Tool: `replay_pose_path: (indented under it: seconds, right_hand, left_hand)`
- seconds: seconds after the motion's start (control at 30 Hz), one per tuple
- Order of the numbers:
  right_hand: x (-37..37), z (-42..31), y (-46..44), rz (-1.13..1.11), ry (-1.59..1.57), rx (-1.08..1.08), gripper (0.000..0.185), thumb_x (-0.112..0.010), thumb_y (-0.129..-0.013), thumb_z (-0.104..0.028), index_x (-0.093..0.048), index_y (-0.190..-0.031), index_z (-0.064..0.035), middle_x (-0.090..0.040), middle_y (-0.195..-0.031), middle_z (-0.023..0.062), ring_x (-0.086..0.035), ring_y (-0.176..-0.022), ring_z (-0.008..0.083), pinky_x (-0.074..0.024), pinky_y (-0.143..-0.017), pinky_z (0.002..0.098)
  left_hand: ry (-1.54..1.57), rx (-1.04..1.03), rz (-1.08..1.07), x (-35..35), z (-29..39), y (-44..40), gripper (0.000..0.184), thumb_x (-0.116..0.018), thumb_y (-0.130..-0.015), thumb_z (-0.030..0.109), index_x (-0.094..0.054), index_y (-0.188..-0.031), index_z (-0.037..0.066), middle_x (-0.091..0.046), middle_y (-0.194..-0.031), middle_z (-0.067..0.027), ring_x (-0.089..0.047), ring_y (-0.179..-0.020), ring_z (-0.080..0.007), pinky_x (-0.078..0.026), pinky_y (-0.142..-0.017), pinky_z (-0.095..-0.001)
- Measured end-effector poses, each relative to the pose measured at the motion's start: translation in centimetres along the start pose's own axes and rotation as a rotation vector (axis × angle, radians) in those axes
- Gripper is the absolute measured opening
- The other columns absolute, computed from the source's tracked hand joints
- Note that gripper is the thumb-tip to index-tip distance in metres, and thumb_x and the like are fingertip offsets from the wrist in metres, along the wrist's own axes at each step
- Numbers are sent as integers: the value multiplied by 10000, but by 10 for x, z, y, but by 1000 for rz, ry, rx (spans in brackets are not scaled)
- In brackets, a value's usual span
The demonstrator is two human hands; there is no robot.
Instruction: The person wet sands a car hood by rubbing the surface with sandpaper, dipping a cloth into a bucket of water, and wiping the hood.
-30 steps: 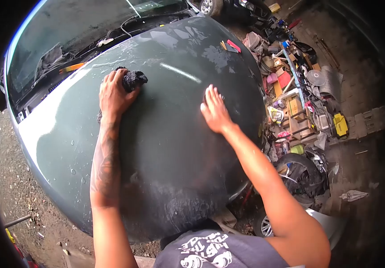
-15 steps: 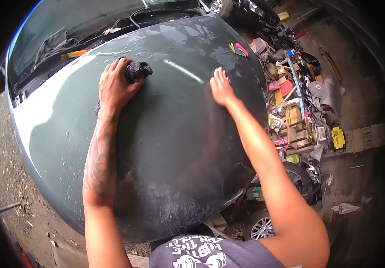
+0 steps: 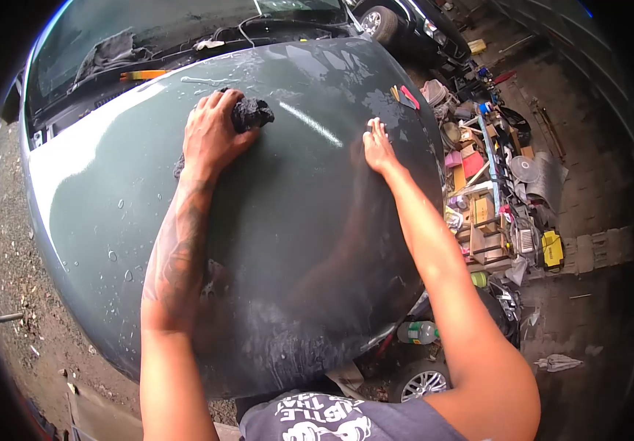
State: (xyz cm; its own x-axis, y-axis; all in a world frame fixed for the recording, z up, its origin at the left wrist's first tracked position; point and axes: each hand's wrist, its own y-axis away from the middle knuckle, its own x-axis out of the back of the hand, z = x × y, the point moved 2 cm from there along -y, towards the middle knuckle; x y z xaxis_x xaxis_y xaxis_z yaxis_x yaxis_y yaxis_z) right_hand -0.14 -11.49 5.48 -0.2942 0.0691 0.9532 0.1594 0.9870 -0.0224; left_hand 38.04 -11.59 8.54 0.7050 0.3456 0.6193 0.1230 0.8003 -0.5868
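A dark green car hood (image 3: 295, 220), wet in places with drops and streaks, fills the middle of the head view. My left hand (image 3: 213, 132) is wrapped round a crumpled dark cloth (image 3: 252, 115) and presses it to the hood, left of a bright streak of reflected light. Part of the cloth sticks out below the wrist; the palm hides the rest. On the right side of the hood, my right hand (image 3: 380, 147) rests with its fingers stretched forward and slightly apart, holding nothing.
Small flat red and orange tools (image 3: 408, 96) lie on the hood's far right. An orange-yellow strip (image 3: 143, 75) sits by the windshield. Cluttered boxes and parts (image 3: 484, 209) line the right side, near a plastic bottle (image 3: 418, 332) and a wheel (image 3: 425, 384).
The view has shifted slightly, moving the hood in the frame. My left hand has slid a little to the right with the cloth. My right hand stays on the hood, its fingers slightly more spread.
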Motion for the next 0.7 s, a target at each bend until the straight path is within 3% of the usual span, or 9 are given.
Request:
replay_pose_path:
  seconds: [0.07, 0.17, 0.27, 0.37, 0.4, 0.47, 0.57, 0.63, 0.7]
  right_hand:
    - [-7, -10, 62, 25, -53, 246, 592, -301, -1010, -247, -175, -1521, 24, -110, -1600, 229, -71, -1490, 381, -90, -1211, 451]
    - [-7, -23, 138, -10, 4, 305, 622, -343, -1003, -277, -177, -1519, 30, -134, -1589, 251, -118, -1480, 400, -115, -1200, 483]
    - [-12, -5, 70, 65, 129, 261, 628, -330, -1013, -311, -179, -1516, 34, -120, -1588, 260, -113, -1480, 401, -118, -1201, 479]
    - [-1, 9, -28, -4, 30, 45, 596, -256, -1026, -291, -168, -1516, 37, -119, -1597, 233, -89, -1490, 366, -87, -1211, 452]
    - [-4, 8, -14, -6, 27, 35, 596, -256, -1026, -291, -168, -1516, 37, -119, -1597, 233, -89, -1490, 366, -87, -1211, 452]
    - [-12, -8, 42, 68, -158, 226, 582, -280, -1019, -257, -188, -1514, 36, -121, -1599, 229, -92, -1492, 362, -81, -1210, 454]
    - [-4, -25, 138, -65, -151, 351, 580, -296, -997, -219, -198, -1520, 12, -118, -1601, 228, -92, -1490, 379, -99, -1203, 465]
    - [0, -21, 129, -70, -128, 332, 582, -288, -993, -229, -208, -1520, 5, -111, -1603, 223, -85, -1491, 374, -102, -1203, 459]
    - [0, 1, 54, -16, -120, 232, 592, -283, -993, -255, -204, -1522, -1, -104, -1604, 221, -83, -1493, 359, -101, -1208, 443]
  left_hand:
    - [-5, 4, 4, 0, -1, -3, 533, -765, -694, 307, -617, -1155, 86, -633, -1134, -99, -568, -1115, -304, -445, -967, -412]
    - [-10, 1, 9, 0, -1, -3, 529, -768, -693, 305, -617, -1153, 92, -633, -1125, -94, -570, -1109, -305, -449, -959, -411]
    - [-9, 12, 9, -1, -1, -3, 523, -770, -694, 303, -619, -1153, 100, -633, -1129, -91, -569, -1110, -305, -449, -958, -415]
    - [-16, 13, 5, 1, -2, -2, 523, -772, -698, 302, -617, -1157, 104, -632, -1136, -93, -569, -1114, -304, -448, -961, -420]
    - [-4, 12, 1, 1, 1, -1, 528, -773, -698, 302, -616, -1161, 102, -631, -1139, -93, -568, -1116, -303, -447, -962, -421]
    - [-14, -7, -6, -1, 3, -2, 534, -772, -697, 303, -614, -1165, 99, -632, -1142, -93, -568, -1119, -303, -446, -964, -419]
    - [-20, -12, 12, -2, -3, -2, 536, -777, -686, 303, -614, -1154, 101, -626, -1123, -94, -565, -1118, -299, -442, -961, -419]
    - [-5, 1, 7, 0, 3, -4, 529, -782, -679, 309, -617, -1136, 101, -624, -1099, -95, -561, -1121, -292, -437, -960, -421]
    - [-12, -19, 23, -2, 3, -5, 527, -781, -680, 308, -618, -1135, 100, -625, -1095, -95, -564, -1114, -293, -437, -961, -423]
